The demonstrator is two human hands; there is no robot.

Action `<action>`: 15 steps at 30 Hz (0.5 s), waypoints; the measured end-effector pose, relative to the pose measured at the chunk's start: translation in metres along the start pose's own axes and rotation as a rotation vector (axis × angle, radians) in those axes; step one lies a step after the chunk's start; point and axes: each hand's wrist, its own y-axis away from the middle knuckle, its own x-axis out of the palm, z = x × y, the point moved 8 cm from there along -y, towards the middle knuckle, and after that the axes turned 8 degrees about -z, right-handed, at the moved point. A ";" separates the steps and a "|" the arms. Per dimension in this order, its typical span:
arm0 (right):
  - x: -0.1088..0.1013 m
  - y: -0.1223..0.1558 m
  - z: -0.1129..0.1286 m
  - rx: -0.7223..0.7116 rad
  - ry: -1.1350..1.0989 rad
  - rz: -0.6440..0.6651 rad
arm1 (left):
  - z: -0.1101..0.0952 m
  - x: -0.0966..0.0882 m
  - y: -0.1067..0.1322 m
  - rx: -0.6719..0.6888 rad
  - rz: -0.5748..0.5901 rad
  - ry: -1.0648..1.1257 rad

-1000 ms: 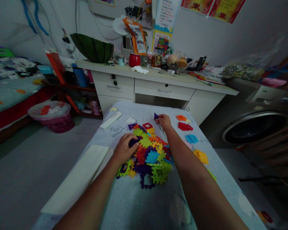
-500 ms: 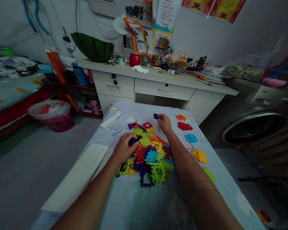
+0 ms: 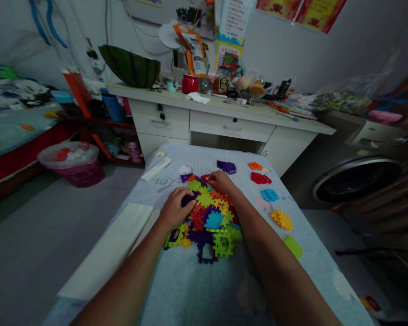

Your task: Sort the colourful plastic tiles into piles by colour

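Observation:
A mixed heap of notched plastic building tiles (image 3: 204,199) in green, purple, red, yellow, orange and blue lies mid-table. At its left side my left hand (image 3: 177,207) is curled round a purple tile (image 3: 187,199), thumb below and fingers above. My right hand (image 3: 221,182) reaches over the heap's far edge with its fingertips drawn together beside a red tile (image 3: 205,178); what they pinch is hidden. Behind it is a purple tile group (image 3: 226,167). Down the right side are orange (image 3: 255,165), red (image 3: 260,178), blue (image 3: 269,195), yellow (image 3: 282,219) and green tiles (image 3: 293,246).
A long white box (image 3: 156,170) lies at the table's far left, and a folded cream cloth or pad (image 3: 109,249) along the left edge. Beyond stands a white desk (image 3: 231,127) with jars and a watermelon half (image 3: 131,67). A washing machine (image 3: 360,163) is at right.
My right hand has let go of a purple tile at the far side and come back left and nearer to the heap. My left hand has stayed on its purple tile.

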 end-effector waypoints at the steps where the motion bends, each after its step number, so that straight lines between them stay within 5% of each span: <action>1: -0.002 0.001 0.001 -0.001 -0.006 -0.006 | 0.000 0.000 0.000 0.001 0.000 0.000; 9: -0.019 0.013 -0.005 0.019 -0.133 -0.065 | 0.000 0.001 0.000 0.011 0.011 -0.001; 15: -0.053 0.022 -0.044 0.145 -0.146 -0.253 | 0.002 0.001 0.000 0.020 0.002 -0.011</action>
